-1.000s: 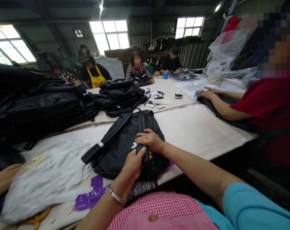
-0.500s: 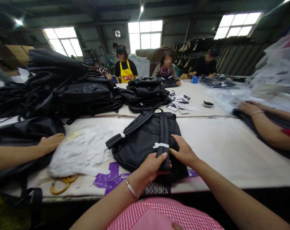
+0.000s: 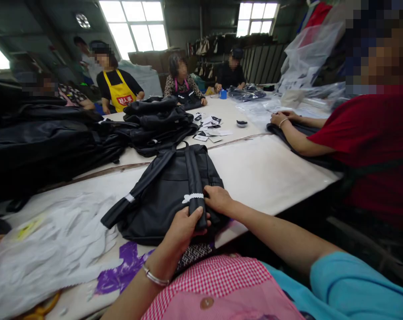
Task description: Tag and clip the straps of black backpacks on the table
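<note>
A black backpack (image 3: 154, 191) lies on the table before me, its two shoulder straps facing up. Around each strap sits a white band; the right strap's band (image 3: 193, 196) has a loose end sticking out to the left. My left hand (image 3: 184, 226) is closed on the lower end of the right shoulder strap (image 3: 195, 178), thumb on top. My right hand (image 3: 217, 200) is at the strap's right edge just beside the band, fingers bent and partly hidden behind the strap; it seems to pinch the strap there.
A clear bag of white strips (image 3: 64, 240) lies to the left, near purple tape (image 3: 121, 271) and yellow-handled scissors (image 3: 43, 309). Black bags (image 3: 157, 120) are piled beyond. Paper tags (image 3: 209, 126) lie scattered. A co-worker in red (image 3: 371, 133) handles black material at right.
My view has swung to the right, bringing the co-worker in red into sight. Both hands keep their places on the strap, and the backpack looks much the same.
</note>
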A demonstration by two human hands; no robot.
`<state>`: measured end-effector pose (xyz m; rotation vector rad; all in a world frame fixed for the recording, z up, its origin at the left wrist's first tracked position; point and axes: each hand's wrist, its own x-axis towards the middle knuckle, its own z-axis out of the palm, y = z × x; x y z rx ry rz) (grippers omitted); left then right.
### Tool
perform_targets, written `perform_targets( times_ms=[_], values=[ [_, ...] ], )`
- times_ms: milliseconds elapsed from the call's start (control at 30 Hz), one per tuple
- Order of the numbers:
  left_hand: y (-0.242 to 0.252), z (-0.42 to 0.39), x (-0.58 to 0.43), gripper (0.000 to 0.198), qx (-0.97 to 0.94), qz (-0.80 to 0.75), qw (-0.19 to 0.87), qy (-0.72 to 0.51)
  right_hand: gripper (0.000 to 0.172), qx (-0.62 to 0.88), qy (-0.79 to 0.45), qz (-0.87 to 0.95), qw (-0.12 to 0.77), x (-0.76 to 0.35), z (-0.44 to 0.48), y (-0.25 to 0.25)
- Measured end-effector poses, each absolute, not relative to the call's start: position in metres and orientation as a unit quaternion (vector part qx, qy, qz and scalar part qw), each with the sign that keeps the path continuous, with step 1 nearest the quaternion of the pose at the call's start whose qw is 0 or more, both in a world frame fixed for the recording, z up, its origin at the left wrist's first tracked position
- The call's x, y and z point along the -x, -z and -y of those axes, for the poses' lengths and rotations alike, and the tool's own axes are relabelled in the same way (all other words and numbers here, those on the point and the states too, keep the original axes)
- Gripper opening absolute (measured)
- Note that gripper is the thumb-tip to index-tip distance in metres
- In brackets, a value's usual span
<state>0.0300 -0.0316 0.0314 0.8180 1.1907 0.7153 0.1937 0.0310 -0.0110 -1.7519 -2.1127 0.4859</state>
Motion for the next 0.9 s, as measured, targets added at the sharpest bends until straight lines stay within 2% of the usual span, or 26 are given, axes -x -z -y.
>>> perform_targets(
  times_ms=[167,233,300,400,467,533,667,800,900],
  values=[
    [-0.034,0.03,-0.005,0.032,-0.558,-0.532,0.603,-0.206,0.02,0.556,-0.266,0.758,0.215,-0.221,-0.038,0.007],
    [-0.041,0.027,0.009,0.021,-0.598,-0.545,0.534,-0.244,0.017,0.535,-0.282,0.757,0.249,-0.234,-0.036,0.002],
    [-0.049,0.022,0.018,0.009,-0.588,-0.567,0.464,-0.344,0.012,0.527,-0.245,0.754,0.305,-0.24,-0.029,-0.005],
    [-0.05,0.016,0.017,0.027,-0.609,-0.534,0.394,-0.435,0.017,0.491,-0.171,0.764,0.382,-0.235,-0.011,-0.012],
    [-0.041,0.012,0.011,0.038,-0.701,-0.482,0.362,-0.381,0.02,0.443,-0.138,0.806,0.367,-0.225,0.002,-0.009],
    [-0.026,0.008,0.005,0.046,-0.789,-0.436,0.339,-0.271,0.019,0.404,-0.12,0.851,0.312,-0.217,0.012,-0.003],
    [-0.008,0.0,0.002,0.052,-0.841,-0.416,0.323,-0.122,0.016,0.392,-0.155,0.863,0.278,-0.216,0.009,0.003],
    [-0.025,-0.007,0.008,0.055,-0.823,-0.421,0.36,-0.124,0.016,0.417,-0.2,0.825,0.324,-0.232,-0.017,-0.009],
    [-0.05,-0.027,0.013,0.048,-0.801,-0.392,0.422,-0.167,0.018,0.488,-0.192,0.766,0.371,-0.241,-0.049,-0.016]
  ],
)
